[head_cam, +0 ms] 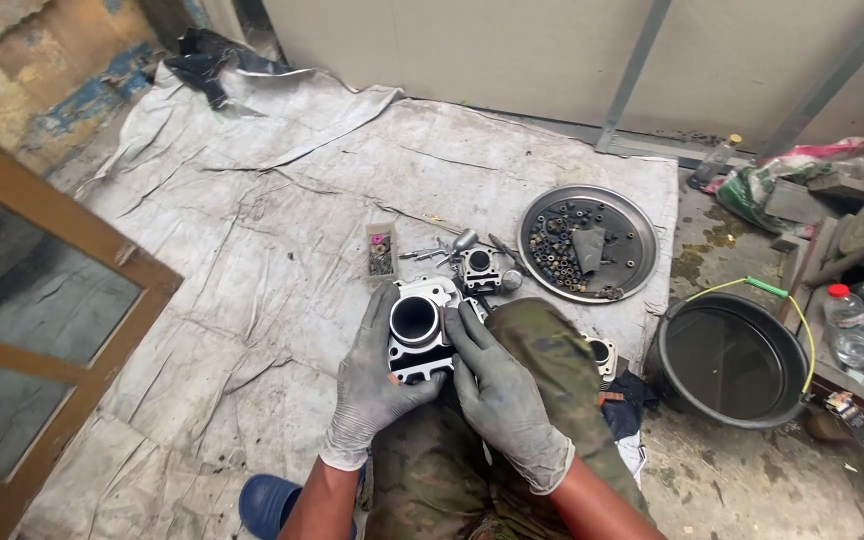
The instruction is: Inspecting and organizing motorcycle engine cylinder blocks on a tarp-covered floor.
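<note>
The engine cylinder [418, 328], a finned metal block with a wide round bore facing up, sits at the lower centre of the frame, resting over the person's knee in camouflage trousers [542, 345]. The left hand [374, 385], in a dirty grey glove, wraps around the cylinder's left side with the thumb up against the rim, gripping it. The right hand [500, 390], gloved the same, closes on the cylinder's right side with the fingers lying over its upper edge.

Just above the cylinder, on the creased grey sheet [252, 230] covering the floor, lies a smaller metal engine part [479, 268] with loose bolts and bits around it, and a small clear box of parts [382, 251] to its left. Further right, a round metal tray [589, 243] holds many small dark nuts and a scrap of rag. At the right of the frame stands a black basin [732, 360], near a plastic bottle [852, 335]. A wooden-framed glass panel [42, 330] fills the left edge. A blue shoe [270, 505] shows at the bottom.
</note>
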